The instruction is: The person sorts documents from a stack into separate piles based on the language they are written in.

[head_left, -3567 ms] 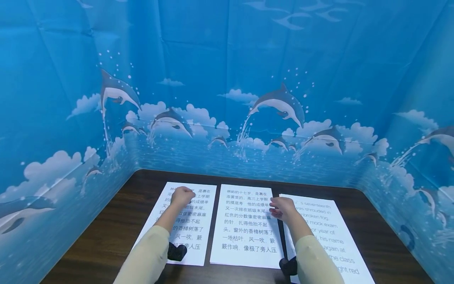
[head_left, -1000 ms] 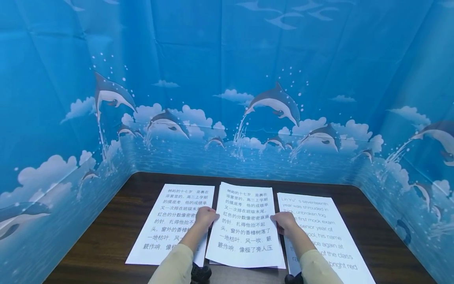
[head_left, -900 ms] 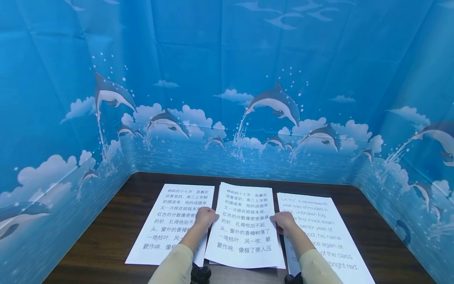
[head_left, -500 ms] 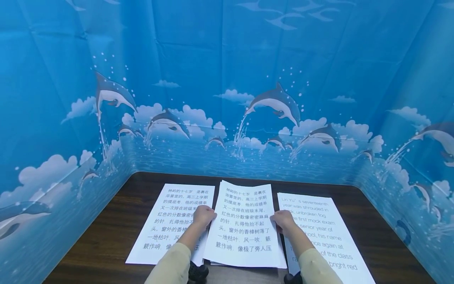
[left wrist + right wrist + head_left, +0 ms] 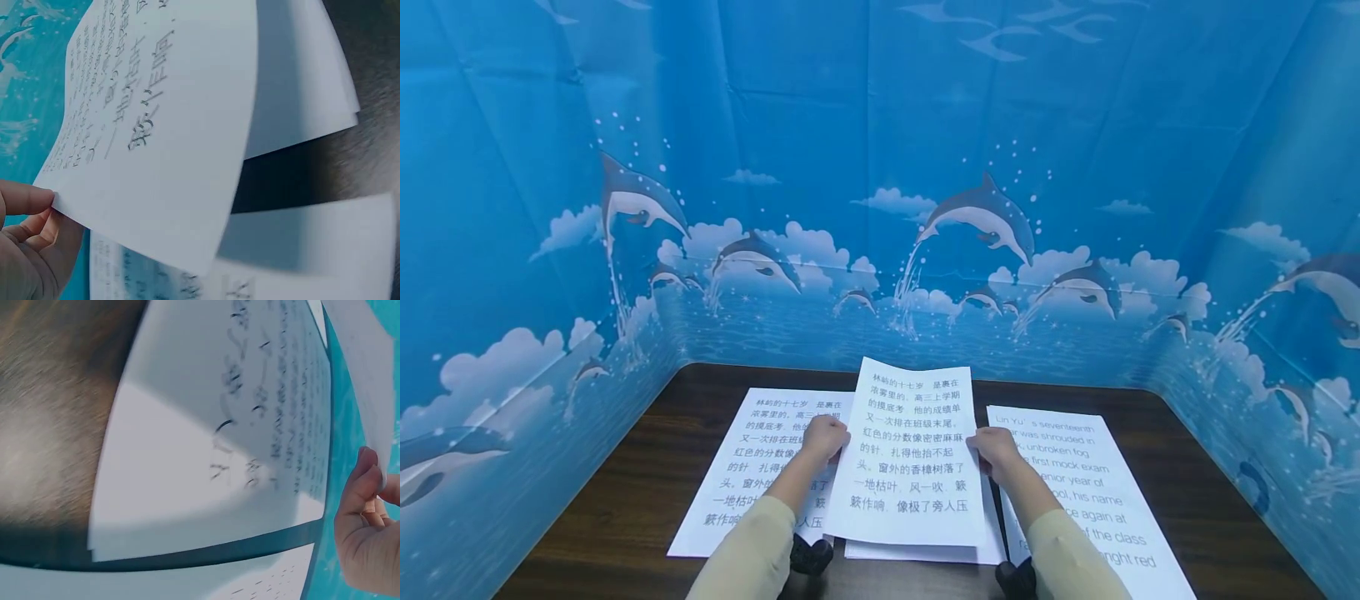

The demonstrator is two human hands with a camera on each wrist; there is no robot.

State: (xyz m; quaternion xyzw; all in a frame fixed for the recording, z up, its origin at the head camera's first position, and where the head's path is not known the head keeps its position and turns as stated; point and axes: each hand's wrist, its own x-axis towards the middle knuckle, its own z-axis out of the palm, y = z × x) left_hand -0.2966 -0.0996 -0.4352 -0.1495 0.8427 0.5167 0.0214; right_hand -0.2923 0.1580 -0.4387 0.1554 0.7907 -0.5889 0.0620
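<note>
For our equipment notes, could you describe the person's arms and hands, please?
The left sleeve and right sleeve are plain pale yellow, ending before the wrists. The left hand and right hand are gloveless. Rounded black devices show beside both sleeves.
</note>
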